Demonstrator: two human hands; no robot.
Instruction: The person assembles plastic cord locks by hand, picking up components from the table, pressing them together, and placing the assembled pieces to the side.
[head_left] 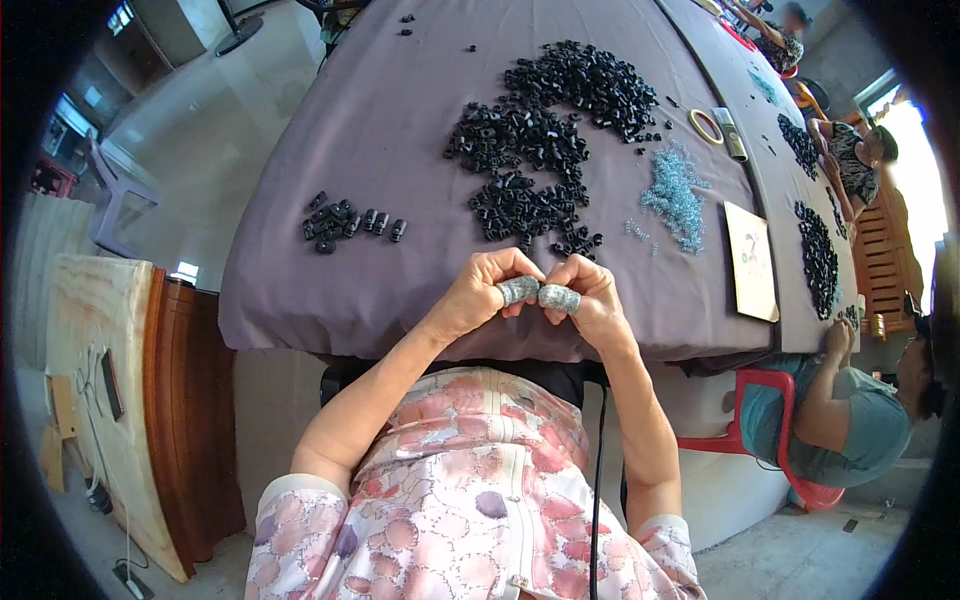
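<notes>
- While both hands work close together just over the near side of the cloth-covered bench (300,280), a small dark pc (541,282) sits btwn their fingertips; its exact shape is mostly hidden.
- L hand (490,284): thumb & fingers pinched nearly together, apparently on one side of that pc; grey wrap (518,290) on the thumb.
- R hand (588,290): likewise pinched, apparently on the other side; its thumb also has a grey covering (559,298).
- Done, prob.: a small grp of black units (345,220) lies apart on the L side of the bench, a few w/ pale bands. Being set aside, they look like finished ones, tho can't be sure.
- Left: lots. Big heaps of loose black parts (520,205) run fwd from just beyond the hands, & a pile of tiny clear-bluish parts (675,195) lies to the R, also plentiful.
- So approx. early stage, judging by the small grp vs the heaps; the pc in hand doesn't look set down w/ the others yet.
</notes>
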